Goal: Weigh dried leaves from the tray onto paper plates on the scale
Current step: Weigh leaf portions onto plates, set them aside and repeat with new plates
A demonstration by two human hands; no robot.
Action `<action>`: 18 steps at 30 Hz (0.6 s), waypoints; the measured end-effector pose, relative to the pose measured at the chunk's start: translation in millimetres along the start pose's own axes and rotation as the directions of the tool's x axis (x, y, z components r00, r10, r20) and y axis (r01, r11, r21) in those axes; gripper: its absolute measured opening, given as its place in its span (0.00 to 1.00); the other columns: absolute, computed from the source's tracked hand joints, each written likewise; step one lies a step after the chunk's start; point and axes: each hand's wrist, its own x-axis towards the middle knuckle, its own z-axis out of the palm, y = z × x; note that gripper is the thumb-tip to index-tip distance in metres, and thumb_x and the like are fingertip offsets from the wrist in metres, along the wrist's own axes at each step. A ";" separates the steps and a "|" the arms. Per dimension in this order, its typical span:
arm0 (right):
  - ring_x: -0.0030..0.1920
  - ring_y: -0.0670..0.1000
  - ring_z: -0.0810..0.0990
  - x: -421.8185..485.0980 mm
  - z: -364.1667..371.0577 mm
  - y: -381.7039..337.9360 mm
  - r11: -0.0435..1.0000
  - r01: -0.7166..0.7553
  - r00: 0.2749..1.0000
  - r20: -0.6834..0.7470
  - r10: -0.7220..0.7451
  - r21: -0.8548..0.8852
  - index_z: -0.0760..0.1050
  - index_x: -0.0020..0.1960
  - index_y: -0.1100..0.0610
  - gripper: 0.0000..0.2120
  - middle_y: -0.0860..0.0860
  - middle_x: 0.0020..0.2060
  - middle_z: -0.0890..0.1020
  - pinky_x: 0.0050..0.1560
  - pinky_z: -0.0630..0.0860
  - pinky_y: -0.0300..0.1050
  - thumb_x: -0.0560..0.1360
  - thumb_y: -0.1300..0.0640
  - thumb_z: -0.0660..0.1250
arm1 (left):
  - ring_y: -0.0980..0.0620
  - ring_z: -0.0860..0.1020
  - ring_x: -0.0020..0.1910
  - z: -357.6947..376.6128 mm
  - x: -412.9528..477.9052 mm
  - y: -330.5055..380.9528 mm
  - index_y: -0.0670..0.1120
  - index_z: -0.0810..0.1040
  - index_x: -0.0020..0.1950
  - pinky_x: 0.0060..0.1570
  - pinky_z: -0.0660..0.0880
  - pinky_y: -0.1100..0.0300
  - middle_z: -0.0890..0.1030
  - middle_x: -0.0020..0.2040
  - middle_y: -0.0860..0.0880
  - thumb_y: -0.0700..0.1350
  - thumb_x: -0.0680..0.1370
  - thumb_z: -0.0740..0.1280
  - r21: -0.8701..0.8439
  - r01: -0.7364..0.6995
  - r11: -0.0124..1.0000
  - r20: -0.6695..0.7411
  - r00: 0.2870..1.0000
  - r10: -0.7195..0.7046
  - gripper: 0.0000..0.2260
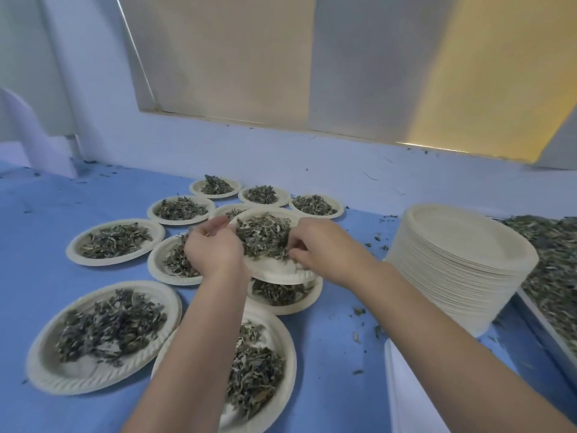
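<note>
On the blue table [327, 354], the tray [544, 328] of dried leaves lies at the right edge of the frame, beside a tall stack of empty plates [462, 264]. In the centre the left hand [212, 248] and the right hand [315, 248] grip with curled fingers the rim of one paper plate [274, 275], held above other filled plates. Its heap of leaves [263, 235] is dark green, crumpled and dry.

Blue tabletop [337, 339], white wall [218, 145] (scuffed), beige panel [234, 57]

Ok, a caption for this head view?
Left hand and right hand hold a leaf-filled paper plate above filled plates on the blue table, beside the empty-plate stack and leaf tray.
</note>
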 end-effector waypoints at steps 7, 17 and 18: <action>0.46 0.49 0.80 21.9 15.4 0.9 0.997 0.023 1.000 -0.003 -0.023 0.069 0.82 0.50 0.56 0.08 0.51 0.45 0.84 0.47 0.76 0.45 0.75 0.59 0.66 | 0.56 0.77 0.41 -6.9 13.5 4.9 0.49 0.75 0.39 0.35 0.69 0.70 0.80 0.47 0.49 0.33 0.75 0.66 -0.008 0.000 1.000 -0.054 0.999 0.000 0.12; 0.38 0.39 0.75 29.6 29.4 -20.6 0.693 -0.212 0.804 -0.281 0.525 0.689 0.77 0.49 0.55 0.04 0.46 0.40 0.79 0.38 0.69 0.27 0.74 0.59 0.66 | 0.57 0.75 0.37 -41.6 43.1 29.6 0.47 0.75 0.40 0.32 0.67 0.70 0.79 0.45 0.48 0.33 0.76 0.66 -0.014 -0.050 0.999 -0.168 0.985 0.047 0.10; 0.40 0.43 0.77 33.0 33.6 -23.6 0.623 -0.281 0.825 -0.147 0.545 0.730 0.77 0.52 0.58 0.07 0.49 0.42 0.78 0.42 0.73 0.32 0.75 0.58 0.65 | 0.58 0.75 0.37 -46.0 46.2 33.3 0.47 0.76 0.41 0.31 0.67 0.71 0.78 0.44 0.48 0.33 0.76 0.66 -0.019 -0.058 0.998 -0.184 0.981 0.053 0.09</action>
